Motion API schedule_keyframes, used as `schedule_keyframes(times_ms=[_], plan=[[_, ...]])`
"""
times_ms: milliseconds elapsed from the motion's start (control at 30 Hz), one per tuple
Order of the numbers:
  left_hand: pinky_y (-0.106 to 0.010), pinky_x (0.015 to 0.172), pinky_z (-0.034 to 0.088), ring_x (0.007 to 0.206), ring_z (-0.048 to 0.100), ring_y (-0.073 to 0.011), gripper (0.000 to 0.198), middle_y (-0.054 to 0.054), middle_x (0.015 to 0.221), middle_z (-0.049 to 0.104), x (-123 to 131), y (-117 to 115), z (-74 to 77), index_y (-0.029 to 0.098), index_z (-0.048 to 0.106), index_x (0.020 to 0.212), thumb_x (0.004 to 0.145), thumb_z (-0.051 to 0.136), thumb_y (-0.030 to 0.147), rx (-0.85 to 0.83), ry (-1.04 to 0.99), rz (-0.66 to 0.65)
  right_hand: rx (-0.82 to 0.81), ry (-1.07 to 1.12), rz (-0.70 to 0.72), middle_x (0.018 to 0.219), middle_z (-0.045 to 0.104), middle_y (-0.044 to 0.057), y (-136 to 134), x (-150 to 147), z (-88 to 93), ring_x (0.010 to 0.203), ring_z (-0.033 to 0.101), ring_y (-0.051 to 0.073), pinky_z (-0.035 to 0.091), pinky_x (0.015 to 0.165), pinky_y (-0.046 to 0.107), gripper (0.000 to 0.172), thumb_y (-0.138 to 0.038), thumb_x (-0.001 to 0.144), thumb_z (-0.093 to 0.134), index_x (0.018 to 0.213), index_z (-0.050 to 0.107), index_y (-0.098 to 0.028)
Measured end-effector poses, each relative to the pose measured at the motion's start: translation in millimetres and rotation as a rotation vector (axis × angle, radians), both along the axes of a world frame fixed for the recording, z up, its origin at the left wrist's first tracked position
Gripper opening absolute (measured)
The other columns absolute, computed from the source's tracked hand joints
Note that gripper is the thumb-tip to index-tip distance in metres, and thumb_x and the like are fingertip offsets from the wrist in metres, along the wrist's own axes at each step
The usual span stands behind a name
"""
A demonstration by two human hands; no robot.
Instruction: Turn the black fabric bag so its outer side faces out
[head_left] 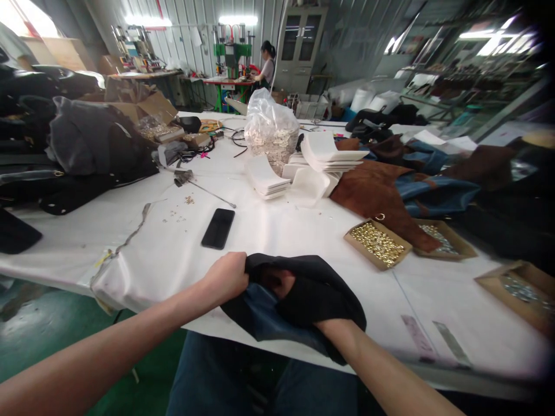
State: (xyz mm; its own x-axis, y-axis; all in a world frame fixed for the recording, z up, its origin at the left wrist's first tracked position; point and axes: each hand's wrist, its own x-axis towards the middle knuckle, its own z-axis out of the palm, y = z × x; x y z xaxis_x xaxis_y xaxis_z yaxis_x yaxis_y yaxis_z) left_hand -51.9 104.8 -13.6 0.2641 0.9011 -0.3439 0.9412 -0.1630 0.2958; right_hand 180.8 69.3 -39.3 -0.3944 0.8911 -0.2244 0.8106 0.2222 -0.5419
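Head view: the left hand (226, 277) is closed tight on a bunched black cloth piece (318, 289) with blue lining, held over the near edge of the white-covered table (143, 260). The right hand (280, 282) sits inside its folds, grip hidden. A smartphone (218, 229) lies ahead; a cardboard tray of brass studs (377, 244) lies farther right.

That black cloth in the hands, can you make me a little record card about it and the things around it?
Left hand: gripping the black fabric
Right hand: partly hidden inside the fabric
Inner side: blue lining
Surface: white-covered table
Nearest: black phone
Also nearby: tray of gold studs
Far away: co-worker at a green machine
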Motion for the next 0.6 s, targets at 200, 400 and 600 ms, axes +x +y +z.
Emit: schedule_keyframes(times_ms=[200, 400, 600], plan=[[-0.038, 0.078, 0.061, 0.103, 0.086, -0.0380, 0.014, -0.018, 0.108, 0.087, -9, -4, -9.7, 0.018, 0.077, 0.105, 0.097, 0.066, 0.018, -0.034, -0.004, 0.027, 0.151, 0.009, 0.086, 0.158, 0.078, 0.008, -6, -3, -7.9, 0.146, 0.075, 0.033, 0.052, 0.136, 0.051, 0.052, -0.026, 0.112, 0.057, 0.159, 0.075, -0.037], [-0.042, 0.074, 0.061, 0.099, 0.086, -0.0454, 0.010, -0.019, 0.100, 0.086, -3, 15, 0.0, 0.020, 0.076, 0.091, 0.089, 0.075, 0.030, -0.072, 0.030, 0.037, 0.178, 0.032, 0.114, 0.156, 0.079, 0.003, -5, -3, 0.9, 0.143, 0.076, 0.029, 0.057, 0.133, 0.050, 0.054, -0.024, 0.111, 0.056, 0.160, 0.072, -0.039], [-0.042, 0.077, 0.061, 0.107, 0.085, -0.0432, 0.023, -0.021, 0.115, 0.085, 3, 4, 4.7, 0.018, 0.071, 0.110, 0.088, 0.075, 0.021, -0.013, 0.005, 0.017, 0.205, -0.158, 0.125, 0.172, 0.066, 0.014, -14, -9, 5.4, 0.156, 0.067, 0.040, 0.049, 0.140, 0.059, 0.060, -0.031, 0.109, 0.055, 0.168, 0.067, -0.031]])
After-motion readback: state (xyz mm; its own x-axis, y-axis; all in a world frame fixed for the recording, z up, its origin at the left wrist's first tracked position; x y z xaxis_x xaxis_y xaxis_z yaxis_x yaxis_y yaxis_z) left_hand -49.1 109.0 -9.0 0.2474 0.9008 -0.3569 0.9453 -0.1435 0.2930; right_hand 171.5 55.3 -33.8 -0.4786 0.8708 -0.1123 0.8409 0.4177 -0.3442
